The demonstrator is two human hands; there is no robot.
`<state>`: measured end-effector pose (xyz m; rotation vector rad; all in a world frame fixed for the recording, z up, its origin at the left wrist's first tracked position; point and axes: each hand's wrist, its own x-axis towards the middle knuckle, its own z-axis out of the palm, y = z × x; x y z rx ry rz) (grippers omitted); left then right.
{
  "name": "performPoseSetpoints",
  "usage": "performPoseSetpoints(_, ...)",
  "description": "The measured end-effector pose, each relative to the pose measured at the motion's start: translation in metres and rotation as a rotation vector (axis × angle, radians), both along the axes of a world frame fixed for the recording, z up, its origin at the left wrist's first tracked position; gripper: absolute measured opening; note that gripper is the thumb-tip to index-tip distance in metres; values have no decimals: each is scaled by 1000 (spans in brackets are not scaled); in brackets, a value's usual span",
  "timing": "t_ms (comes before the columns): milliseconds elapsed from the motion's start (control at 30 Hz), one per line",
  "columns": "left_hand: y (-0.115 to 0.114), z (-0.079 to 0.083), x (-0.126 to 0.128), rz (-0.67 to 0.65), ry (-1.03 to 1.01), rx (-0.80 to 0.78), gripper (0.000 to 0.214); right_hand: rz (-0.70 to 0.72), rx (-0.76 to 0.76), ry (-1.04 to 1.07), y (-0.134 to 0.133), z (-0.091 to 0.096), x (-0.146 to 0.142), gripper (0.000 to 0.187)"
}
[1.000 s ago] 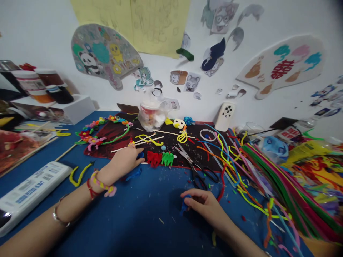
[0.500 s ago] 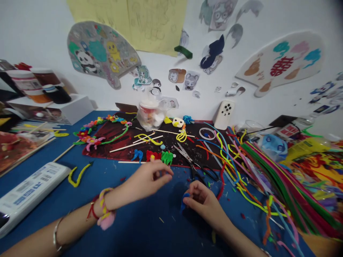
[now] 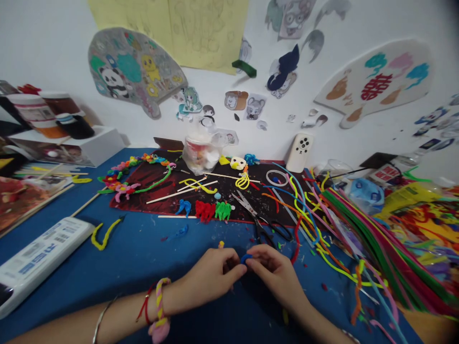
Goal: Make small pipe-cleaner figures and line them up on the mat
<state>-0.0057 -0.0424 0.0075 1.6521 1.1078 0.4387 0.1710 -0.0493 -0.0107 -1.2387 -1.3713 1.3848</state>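
Observation:
My left hand point(image 3: 211, 276) and my right hand point(image 3: 274, 271) meet low over the blue table point(image 3: 150, 267). Both pinch a small blue pipe-cleaner piece point(image 3: 245, 258) between their fingertips. A short yellow-pink bit point(image 3: 221, 244) pokes up behind my left fingers. Just beyond the hands lie black-handled scissors point(image 3: 261, 222). Small blue point(image 3: 184, 207), red point(image 3: 204, 210) and green point(image 3: 224, 210) pipe-cleaner figures stand in a row on the edge of a dark mat point(image 3: 150, 196).
A big heap of coloured pipe cleaners point(image 3: 366, 229) fills the right side. A flower garland point(image 3: 132, 179), wooden sticks point(image 3: 179, 192), a plastic cup point(image 3: 202, 155) and a tape ring point(image 3: 276, 178) lie on the mat. A white box point(image 3: 39, 255) sits left; a bent yellow pipe cleaner point(image 3: 102, 235) lies beside it.
My left hand came back from the row of figures at the mat's edge and joined my right hand. Both now grip the blue piece, which my right hand held alone before.

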Motion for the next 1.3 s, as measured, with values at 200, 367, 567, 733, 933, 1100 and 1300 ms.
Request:
performPoseSetpoints(200, -1, 2, 0, -38, 27, 66, 31, 46, 260, -261, 1, 6, 3, 8)
performPoseSetpoints(367, 0, 3, 0, -40, 159, 307, 28, 124, 586, -466, 0, 8, 5, 9)
performPoseSetpoints(567, -4, -7, 0, -84, 189, 437, 26, 294, 683, -753, 1, 1, 4, 14)
performPoseSetpoints(733, -6, -5, 1, -53, 140, 376, 28, 294, 677, -763, -1, 0, 2, 17)
performPoseSetpoints(933, -10, -4, 6, 44, 94, 259, 32, 210, 688, -654, -4, -1, -3, 16)
performPoseSetpoints(1100, -13, -7, 7, 91, 31, 191, 31, 164, 687, -619, -6, -4, -4, 15)
performPoseSetpoints(1300, -2, -1, 2, -13, 12, 61, 32, 149, 662, -589, -5, -7, -3, 16)
